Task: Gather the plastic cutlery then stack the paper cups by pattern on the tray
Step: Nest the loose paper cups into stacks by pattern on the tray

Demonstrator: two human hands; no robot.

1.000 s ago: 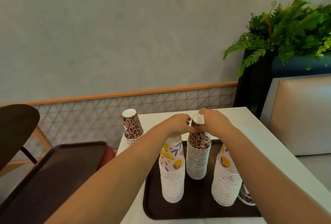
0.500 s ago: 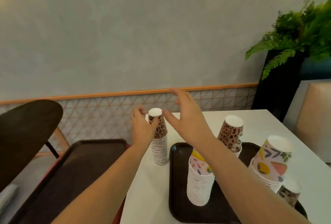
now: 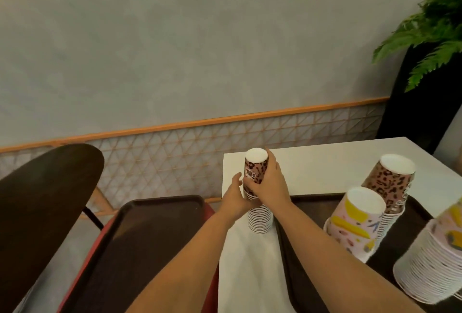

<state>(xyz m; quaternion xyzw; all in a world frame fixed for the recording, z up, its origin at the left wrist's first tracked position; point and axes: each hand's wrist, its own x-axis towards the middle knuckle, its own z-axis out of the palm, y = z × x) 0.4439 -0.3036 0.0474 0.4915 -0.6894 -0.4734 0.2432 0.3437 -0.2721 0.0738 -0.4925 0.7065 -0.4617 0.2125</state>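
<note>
A stack of upside-down leopard-print paper cups [image 3: 258, 215] stands on the white table [image 3: 325, 162], left of the dark tray [image 3: 290, 245]. My right hand [image 3: 271, 185] grips the upper part of this stack. My left hand [image 3: 233, 197] holds its left side, fingers partly hidden behind the cups. On the tray stand another leopard-print stack [image 3: 388, 182], a pink stack with yellow shapes [image 3: 355, 222], and a tall stack of the same colourful pattern [image 3: 430, 262] at the right edge. No cutlery is visible.
A second dark tray [image 3: 140, 245] lies on a red chair seat at the left. A dark round chair back [image 3: 42, 197] rises further left. A fern in a black planter [image 3: 425, 37] stands at the back right, by the grey wall.
Both hands have closed around the leopard-print stack left of the tray; half a second ago the right hand was spread open above it. My view has swung further left.
</note>
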